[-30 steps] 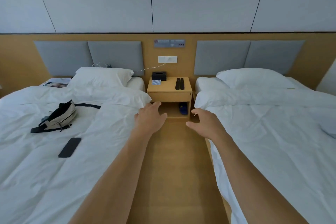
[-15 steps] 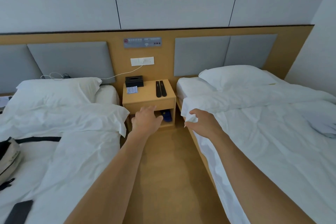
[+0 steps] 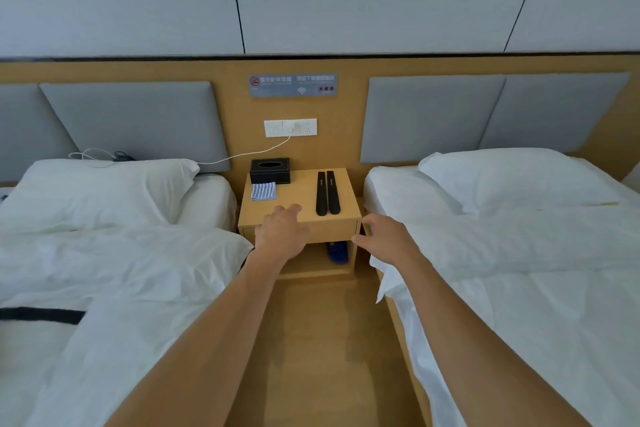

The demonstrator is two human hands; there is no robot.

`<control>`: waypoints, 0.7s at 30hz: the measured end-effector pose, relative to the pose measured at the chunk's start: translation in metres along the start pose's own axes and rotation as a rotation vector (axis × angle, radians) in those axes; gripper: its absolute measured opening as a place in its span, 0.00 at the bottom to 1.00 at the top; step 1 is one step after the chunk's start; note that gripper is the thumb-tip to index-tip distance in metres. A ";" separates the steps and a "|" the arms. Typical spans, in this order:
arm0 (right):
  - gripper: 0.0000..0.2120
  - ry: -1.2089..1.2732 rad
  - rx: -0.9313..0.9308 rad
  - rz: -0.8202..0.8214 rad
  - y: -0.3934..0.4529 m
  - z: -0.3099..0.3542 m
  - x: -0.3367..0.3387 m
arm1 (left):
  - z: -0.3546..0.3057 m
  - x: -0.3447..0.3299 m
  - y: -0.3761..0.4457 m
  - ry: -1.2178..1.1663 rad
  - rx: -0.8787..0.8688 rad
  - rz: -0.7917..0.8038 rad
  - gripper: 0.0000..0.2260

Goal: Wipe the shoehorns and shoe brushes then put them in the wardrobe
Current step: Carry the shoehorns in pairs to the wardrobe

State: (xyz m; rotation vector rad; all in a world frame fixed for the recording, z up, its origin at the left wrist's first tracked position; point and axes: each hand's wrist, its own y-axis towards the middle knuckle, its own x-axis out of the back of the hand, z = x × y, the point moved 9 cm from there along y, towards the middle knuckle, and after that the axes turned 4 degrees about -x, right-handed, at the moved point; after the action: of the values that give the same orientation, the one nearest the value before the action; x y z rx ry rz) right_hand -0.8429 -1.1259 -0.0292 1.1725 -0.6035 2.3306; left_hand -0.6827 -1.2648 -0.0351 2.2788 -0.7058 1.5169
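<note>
Your left hand (image 3: 282,234) reached forward with fingers loosely spread and holding nothing, its fingertips over the front edge of a small wooden counter (image 3: 301,215) that stood between two white beds. Your right hand (image 3: 386,236) hovered level with it, at the counter's front right corner, fingers relaxed and slightly curled, also holding nothing; whether it touched the wood was not clear. Just beyond and between your hands, two long black shoehorns (image 3: 327,192) lay flat side by side on the counter top, touching or nearly so, close to your left fingertips. Farther back, beyond your left hand, a folded blue-striped cloth (image 3: 264,191) lay in front of a black tissue box (image 3: 269,170). Below your hands, in the counter's open shelf, sat something dark blue (image 3: 337,251), too hidden to identify.
</note>
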 end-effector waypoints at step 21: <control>0.22 0.107 -0.280 0.111 0.378 -0.006 -0.056 | 0.061 -0.101 0.371 -0.101 0.024 0.224 0.23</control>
State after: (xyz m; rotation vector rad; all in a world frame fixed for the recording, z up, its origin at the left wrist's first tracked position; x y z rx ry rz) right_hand -1.0346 -1.4356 -0.1449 0.9017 -0.9417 2.2883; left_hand -0.8750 -1.5804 -0.1562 2.3745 -1.0053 1.5197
